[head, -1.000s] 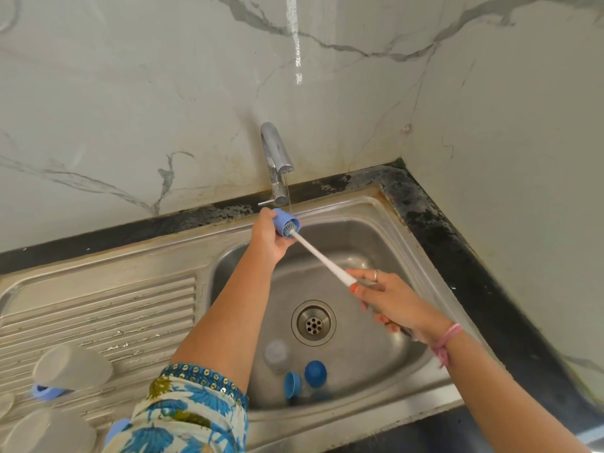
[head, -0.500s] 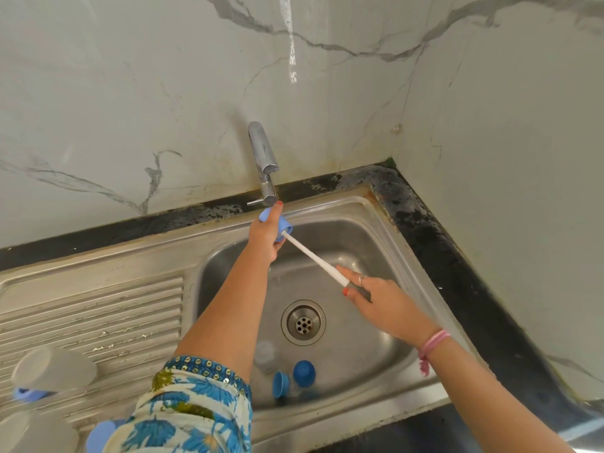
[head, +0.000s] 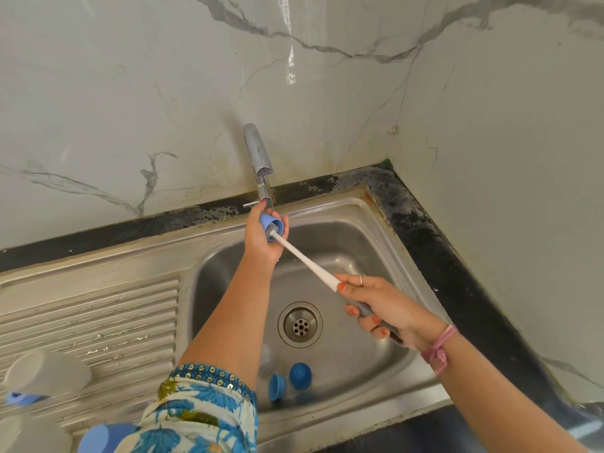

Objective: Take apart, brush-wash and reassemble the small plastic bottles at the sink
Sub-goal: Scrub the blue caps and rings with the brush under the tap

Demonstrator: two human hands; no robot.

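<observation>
In the head view, a blue cap (head: 270, 225) is being held just under the tap (head: 259, 158) by the left hand (head: 263, 238), grip clamped round it. The brush (head: 305, 256), clamped in the right hand (head: 380, 305), is being worked inside; judged brush-washing, rinsing next.

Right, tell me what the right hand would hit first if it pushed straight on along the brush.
The right hand points up the brush toward the blue cap in the left hand. It would probably meet that cap and hand first; the faucet stands just beyond.
</observation>
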